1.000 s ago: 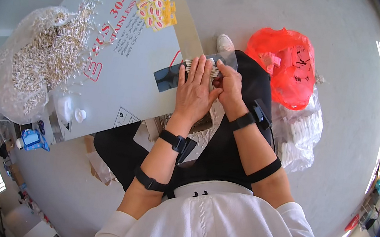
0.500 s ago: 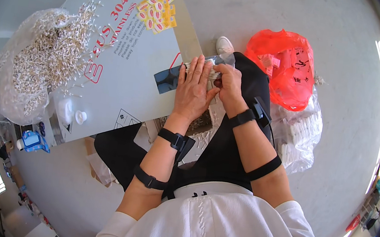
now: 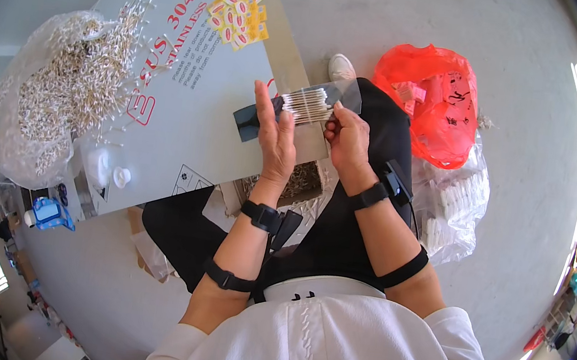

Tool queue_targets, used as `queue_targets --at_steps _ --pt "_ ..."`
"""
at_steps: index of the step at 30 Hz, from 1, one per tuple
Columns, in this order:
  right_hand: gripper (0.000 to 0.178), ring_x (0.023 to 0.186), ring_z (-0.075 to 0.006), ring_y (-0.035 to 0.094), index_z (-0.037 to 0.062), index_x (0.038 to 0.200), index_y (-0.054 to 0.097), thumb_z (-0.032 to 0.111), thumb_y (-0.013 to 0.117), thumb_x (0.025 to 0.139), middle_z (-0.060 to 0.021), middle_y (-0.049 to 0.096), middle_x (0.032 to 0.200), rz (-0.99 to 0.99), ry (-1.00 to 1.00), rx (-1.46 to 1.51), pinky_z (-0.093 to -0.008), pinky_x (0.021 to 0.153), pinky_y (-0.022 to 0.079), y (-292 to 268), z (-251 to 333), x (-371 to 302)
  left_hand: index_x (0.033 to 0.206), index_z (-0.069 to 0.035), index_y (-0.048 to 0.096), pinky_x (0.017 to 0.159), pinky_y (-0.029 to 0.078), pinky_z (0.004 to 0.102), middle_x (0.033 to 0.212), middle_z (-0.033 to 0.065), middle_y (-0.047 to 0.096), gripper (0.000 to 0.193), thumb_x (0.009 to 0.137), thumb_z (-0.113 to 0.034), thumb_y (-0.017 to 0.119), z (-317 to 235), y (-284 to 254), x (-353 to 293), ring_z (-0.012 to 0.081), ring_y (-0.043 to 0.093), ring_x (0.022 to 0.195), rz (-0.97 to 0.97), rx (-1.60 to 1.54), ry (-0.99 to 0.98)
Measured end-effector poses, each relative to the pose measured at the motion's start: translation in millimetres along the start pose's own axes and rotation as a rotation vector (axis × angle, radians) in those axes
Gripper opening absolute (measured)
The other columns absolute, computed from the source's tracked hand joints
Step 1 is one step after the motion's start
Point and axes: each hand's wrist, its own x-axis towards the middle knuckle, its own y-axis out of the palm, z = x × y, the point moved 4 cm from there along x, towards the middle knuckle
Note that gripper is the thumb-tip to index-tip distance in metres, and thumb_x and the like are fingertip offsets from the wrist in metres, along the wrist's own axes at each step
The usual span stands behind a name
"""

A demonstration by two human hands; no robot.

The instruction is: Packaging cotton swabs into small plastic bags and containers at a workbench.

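A row of cotton swabs point(image 3: 305, 106) lies side by side in a clear plastic bag point(image 3: 347, 94) at the table's right edge. My right hand point(image 3: 349, 138) pinches the bag's near right edge between thumb and fingers. To the left of the swabs, my left hand point(image 3: 276, 138) is held up on edge, fingers stretched out and nothing gripped. Behind it, a dark blue flat piece point(image 3: 244, 124) sticks out on the table; whether it belongs to the bag cannot be told. An open box point(image 3: 303, 182) with loose swabs sits below my hands, partly hidden.
A big clear bag point(image 3: 11, 96) spills loose swabs point(image 3: 83, 80) over the table's point(image 3: 185, 134) left side. Small yellow-and-white boxes point(image 3: 238, 19) are heaped at the far edge. On the floor at right are a red plastic bag point(image 3: 447, 139) and a clear bag of white packs point(image 3: 456, 209).
My left hand has lifted off the swabs and turned on edge, moving slightly left. The swab row is now uncovered. My right hand has shifted a little nearer, now pinching the bag's edge.
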Motion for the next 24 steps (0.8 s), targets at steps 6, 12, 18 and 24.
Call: queue_targets --at_steps 6,12,18,24 --pt "0.017 0.056 -0.008 0.042 0.003 0.077 0.061 0.016 0.067 0.087 0.0005 0.051 0.067 0.045 0.001 -0.022 -0.0207 0.048 0.034 5.4 -2.8 1.6 0.146 0.006 0.012 0.116 0.013 0.0375 0.153 0.0211 0.015 0.064 0.101 -0.033 0.035 13.6 -3.3 26.1 0.0266 0.015 0.142 -0.153 -0.534 -0.07" --pt "0.019 0.054 -0.0069 0.041 0.0036 0.075 0.061 0.017 0.069 0.086 0.0011 0.05 0.064 0.052 0.002 -0.008 -0.0199 0.046 0.032 7.1 -6.3 2.8 0.145 0.007 0.011 0.117 0.009 0.0411 0.154 0.0206 0.012 0.072 0.1 -0.041 0.038 10.0 0.3 24.1 0.0288 0.011 0.143 -0.119 -0.532 -0.082" --pt "0.02 0.052 -0.0066 0.04 0.0048 0.074 0.06 0.018 0.07 0.085 0.0025 0.049 0.062 0.066 -0.026 -0.088 -0.0201 0.045 0.031 9.7 -5.4 5.0 0.145 0.008 0.013 0.116 0.009 0.0422 0.154 0.0199 0.013 0.071 0.099 -0.04 0.039 9.4 0.0 24.1 0.0294 0.011 0.143 -0.106 -0.531 -0.086" --pt "0.022 0.05 -0.0068 0.042 0.0074 0.076 0.062 0.025 0.065 0.089 0.0027 0.053 0.063 0.005 -0.003 -0.1 -0.0214 0.044 0.032 13.4 7.4 9.6 0.146 0.001 0.019 0.116 0.013 0.0425 0.153 0.0208 0.017 0.065 0.098 -0.036 0.041 2.7 -2.2 17.0 0.0326 0.016 0.142 -0.036 0.085 0.064"
